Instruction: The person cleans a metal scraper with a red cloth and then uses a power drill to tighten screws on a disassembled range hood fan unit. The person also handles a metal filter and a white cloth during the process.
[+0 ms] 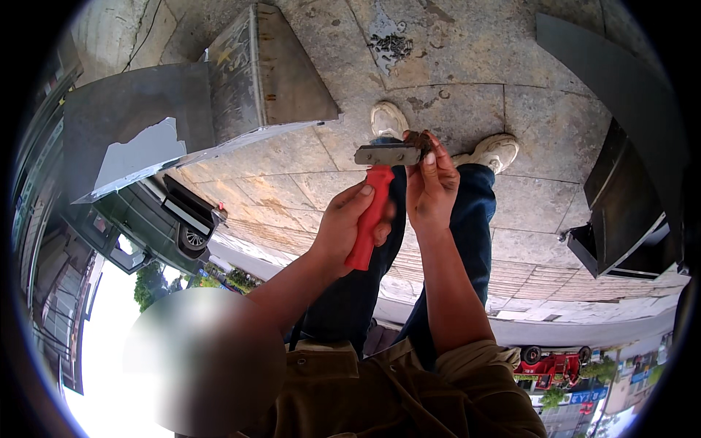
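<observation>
My left hand (337,225) is closed round the red handle of a scraper-like tool (374,201). Across the top of that handle lies a flat grey metal head (387,155) with two bolt-like spots on its face. At the head's right end, the fingers of my right hand (434,186) pinch a small dark brown, rough-looking piece (416,139). Whether this piece is joined to the head or only touches it, I cannot tell. Both hands are held above my shoes, out in front of my legs.
Small dark metal bits (392,46) lie in a pile on the stained paving (467,66) ahead. A large grey sheet-metal box (292,80) stands at the left, and dark metal panels (621,175) at the right. My light shoes (498,152) are on the paving below my hands.
</observation>
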A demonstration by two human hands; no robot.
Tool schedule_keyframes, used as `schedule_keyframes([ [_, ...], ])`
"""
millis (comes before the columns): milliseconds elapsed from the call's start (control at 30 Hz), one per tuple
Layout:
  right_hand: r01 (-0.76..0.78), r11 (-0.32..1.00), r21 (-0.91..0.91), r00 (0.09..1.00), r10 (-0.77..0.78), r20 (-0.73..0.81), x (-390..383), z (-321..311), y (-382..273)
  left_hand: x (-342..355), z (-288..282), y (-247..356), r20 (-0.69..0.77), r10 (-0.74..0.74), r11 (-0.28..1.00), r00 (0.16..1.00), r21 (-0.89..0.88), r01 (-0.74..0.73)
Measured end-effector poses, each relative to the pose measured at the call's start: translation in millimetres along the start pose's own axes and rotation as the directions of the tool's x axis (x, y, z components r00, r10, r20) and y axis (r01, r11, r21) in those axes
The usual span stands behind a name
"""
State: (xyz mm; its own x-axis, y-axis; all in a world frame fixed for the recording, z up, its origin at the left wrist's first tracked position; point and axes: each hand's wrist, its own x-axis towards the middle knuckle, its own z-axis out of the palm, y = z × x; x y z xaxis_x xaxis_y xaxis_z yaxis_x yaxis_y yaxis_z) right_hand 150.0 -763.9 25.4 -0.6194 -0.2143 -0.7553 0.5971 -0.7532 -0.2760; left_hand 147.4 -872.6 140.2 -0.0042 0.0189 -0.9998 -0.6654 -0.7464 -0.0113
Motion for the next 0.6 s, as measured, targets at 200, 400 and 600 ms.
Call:
schedule_keyframes([
  [200,0.029,0.997,-0.072,1.0,-0.029,0.001,-2.0,2.8,-0.8,3.4,-8.6,2.3,0.114,-0.141,0.921,0.983,-0.35,0.173],
  [400,-0.041,0.998,0.052,0.999,0.041,0.009,2.9,0.3,-5.2,-7.0,-9.7,16.6,-0.029,0.066,0.989,0.997,0.134,-0.062],
  [600,-0.096,0.994,0.056,0.995,0.095,0.015,2.0,-4.4,-3.4,-7.2,-15.6,23.1,-0.029,0.086,0.912,0.996,0.406,-0.067],
])
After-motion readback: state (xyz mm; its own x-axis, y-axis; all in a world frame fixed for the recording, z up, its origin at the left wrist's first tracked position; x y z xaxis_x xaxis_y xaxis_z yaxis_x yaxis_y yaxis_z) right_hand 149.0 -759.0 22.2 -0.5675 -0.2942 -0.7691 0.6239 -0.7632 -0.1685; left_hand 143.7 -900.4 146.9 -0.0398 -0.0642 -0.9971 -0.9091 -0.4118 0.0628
